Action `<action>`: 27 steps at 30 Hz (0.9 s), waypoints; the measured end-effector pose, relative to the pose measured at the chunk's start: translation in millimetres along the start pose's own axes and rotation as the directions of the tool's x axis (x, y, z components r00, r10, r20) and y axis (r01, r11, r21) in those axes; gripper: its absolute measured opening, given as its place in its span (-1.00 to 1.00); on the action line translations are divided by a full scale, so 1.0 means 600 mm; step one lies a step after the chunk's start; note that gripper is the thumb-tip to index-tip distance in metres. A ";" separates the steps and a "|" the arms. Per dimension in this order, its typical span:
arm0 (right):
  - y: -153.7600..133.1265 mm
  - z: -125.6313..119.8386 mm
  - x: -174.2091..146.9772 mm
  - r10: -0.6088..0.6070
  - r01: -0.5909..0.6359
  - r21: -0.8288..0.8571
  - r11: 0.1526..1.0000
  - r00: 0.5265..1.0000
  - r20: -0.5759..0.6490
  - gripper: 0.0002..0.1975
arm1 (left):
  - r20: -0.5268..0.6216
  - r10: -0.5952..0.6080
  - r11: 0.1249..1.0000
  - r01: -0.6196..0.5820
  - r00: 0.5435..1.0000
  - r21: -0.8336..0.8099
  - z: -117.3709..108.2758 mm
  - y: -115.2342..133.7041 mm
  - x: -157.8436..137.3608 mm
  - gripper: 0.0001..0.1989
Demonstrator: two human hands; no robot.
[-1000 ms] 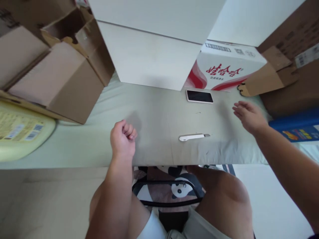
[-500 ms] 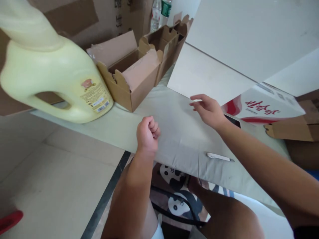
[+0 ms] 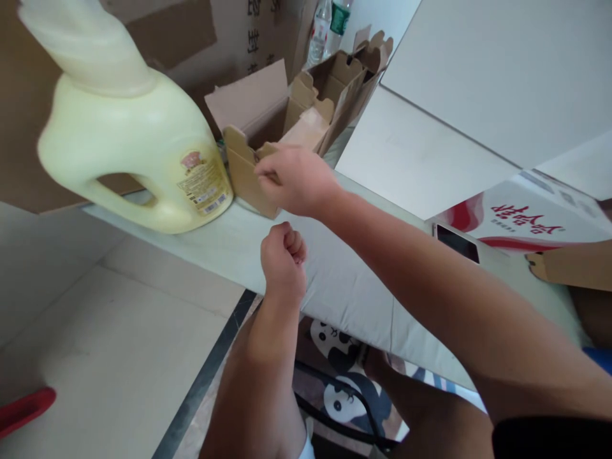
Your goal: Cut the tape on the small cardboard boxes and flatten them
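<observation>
My left hand [image 3: 284, 261] is closed in a fist just above the front edge of the cloth-covered table; whatever lies inside it, if anything, is hidden. My right hand [image 3: 296, 182] is in front of an open brown cardboard box [image 3: 246, 169], covering part of its near side and flap. Its fingers are curled together, and I cannot tell whether they touch the box or hold something. Left of the box stands a large pale yellow jug [image 3: 129, 140] with a handle and a label.
More open cardboard boxes [image 3: 335, 83] stand behind, with clear plastic bottles [image 3: 319, 32] beyond. White panels [image 3: 430, 146] rise at the right, near a red-and-white carton [image 3: 521, 217] and a phone-like device [image 3: 456, 243]. Below are a panda-print mat [image 3: 344, 395] and a red object [image 3: 26, 411].
My right hand has moved left to the cardboard box, and its fingers have curled. My forearm now covers the white-handled cutter on the table. My left fist stays put; the view has shifted slightly.
</observation>
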State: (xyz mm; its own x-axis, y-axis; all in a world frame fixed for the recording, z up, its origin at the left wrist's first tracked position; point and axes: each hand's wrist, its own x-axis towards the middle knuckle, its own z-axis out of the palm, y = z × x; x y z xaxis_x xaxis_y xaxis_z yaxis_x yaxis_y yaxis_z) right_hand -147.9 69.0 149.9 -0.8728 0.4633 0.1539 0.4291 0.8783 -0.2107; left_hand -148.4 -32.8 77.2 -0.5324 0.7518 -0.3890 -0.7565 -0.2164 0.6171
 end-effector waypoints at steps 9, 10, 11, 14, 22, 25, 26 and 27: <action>0.043 -0.075 -0.354 -0.164 0.165 -0.025 0.986 0.928 -0.336 -0.74 | -0.263 0.613 0.783 -0.618 0.745 0.072 -0.022 0.028 0.004 -0.71; 0.039 -0.084 -0.394 -0.173 0.177 -0.015 0.984 0.935 -0.310 -0.77 | -0.223 0.610 0.788 -0.611 0.760 0.075 -0.023 0.027 0.009 -0.75; 0.033 -0.091 -0.430 -0.176 0.182 -0.003 0.983 0.942 -0.285 -0.81 | -0.171 0.593 0.805 -0.588 0.787 0.084 -0.024 0.024 0.016 -0.79; 0.011 -0.104 -0.512 -0.152 0.156 0.005 0.988 0.970 -0.191 -0.81 | 0.044 0.462 0.873 -0.463 0.886 0.155 -0.016 0.004 0.034 -0.80; 0.000 -0.118 -0.609 -0.049 0.053 0.026 0.998 0.990 -0.129 -0.68 | 0.608 0.025 0.957 -0.194 0.793 0.215 0.035 -0.054 0.005 -0.45; 0.019 -0.106 -0.627 0.084 -0.084 0.008 0.996 0.969 -0.232 -0.81 | 0.621 -0.004 0.956 -0.179 0.784 0.231 0.044 -0.057 -0.010 -0.38; 0.027 -0.099 -0.631 0.159 -0.160 0.017 0.987 0.951 -0.266 -0.85 | 0.622 0.009 0.951 -0.200 0.783 0.237 0.045 -0.058 -0.012 -0.37; 0.035 -0.090 -0.633 0.235 -0.233 0.040 0.972 0.928 -0.290 -0.89 | 0.629 0.022 0.942 -0.227 0.777 0.247 0.046 -0.060 -0.012 -0.36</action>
State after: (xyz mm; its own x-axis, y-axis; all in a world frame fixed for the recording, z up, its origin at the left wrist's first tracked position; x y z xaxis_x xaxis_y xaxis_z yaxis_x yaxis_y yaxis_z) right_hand 205.0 -81.9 139.1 -0.6415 0.6704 0.3728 0.6112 0.7404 -0.2796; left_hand -106.7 -13.3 76.5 -0.1912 0.9713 0.1418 -0.4980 -0.2205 0.8387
